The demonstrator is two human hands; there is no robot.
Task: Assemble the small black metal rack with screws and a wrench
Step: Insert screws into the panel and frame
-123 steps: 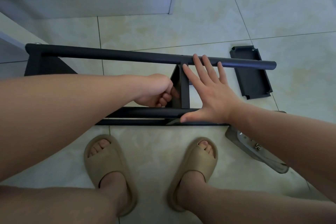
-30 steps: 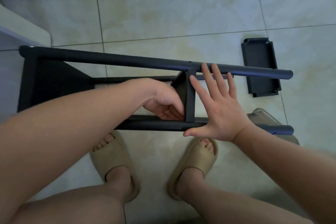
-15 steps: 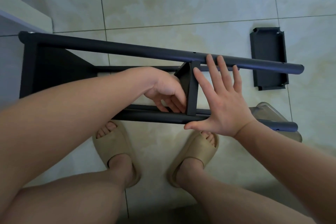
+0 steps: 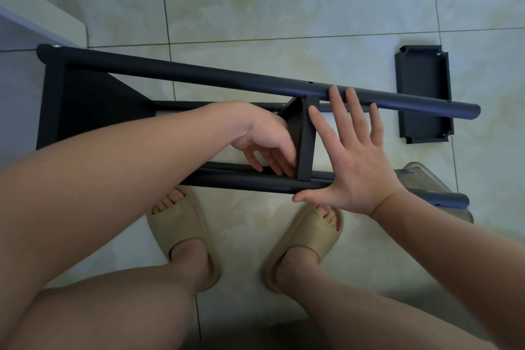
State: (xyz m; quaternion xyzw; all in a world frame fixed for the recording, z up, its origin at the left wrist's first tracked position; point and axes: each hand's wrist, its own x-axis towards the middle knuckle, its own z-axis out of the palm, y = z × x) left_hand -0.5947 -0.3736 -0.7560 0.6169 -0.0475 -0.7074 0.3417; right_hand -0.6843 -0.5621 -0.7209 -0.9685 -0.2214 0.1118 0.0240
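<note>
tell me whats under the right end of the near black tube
A clear plastic container sits on the floor there. The near tube and the right hand's wrist cover part of it, so its contents cannot be seen.

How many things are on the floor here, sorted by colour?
Black: 2, the rack and a loose tray.
Beige: 2, left slipper and right slipper.
Clear: 1, a container.
Total: 5.

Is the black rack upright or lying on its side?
On its side: the rack has its long tubes running level, the middle shelf standing on edge.
</note>
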